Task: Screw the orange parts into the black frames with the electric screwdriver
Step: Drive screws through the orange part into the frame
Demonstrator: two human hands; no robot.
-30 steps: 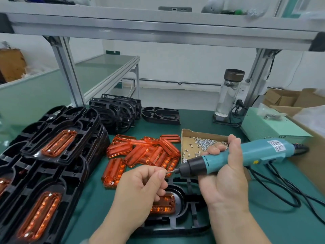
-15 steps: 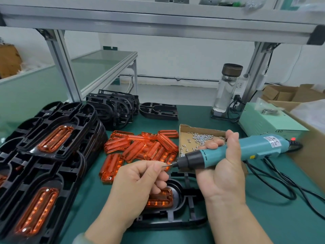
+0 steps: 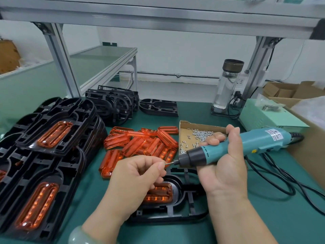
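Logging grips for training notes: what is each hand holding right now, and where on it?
Right hand: screwdriver, gripped around its teal body. Left hand: fingertips pinched at the bit tip, probably on a screw, too small to confirm.

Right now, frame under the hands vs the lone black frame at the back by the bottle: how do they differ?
The front frame has an orange part seated in it; the back frame is empty. The front frame lies partly under the left hand and right hand; the back frame lies untouched, beside the upright frame stack. Both are black, lie flat on the green mat and have the same rounded outline.
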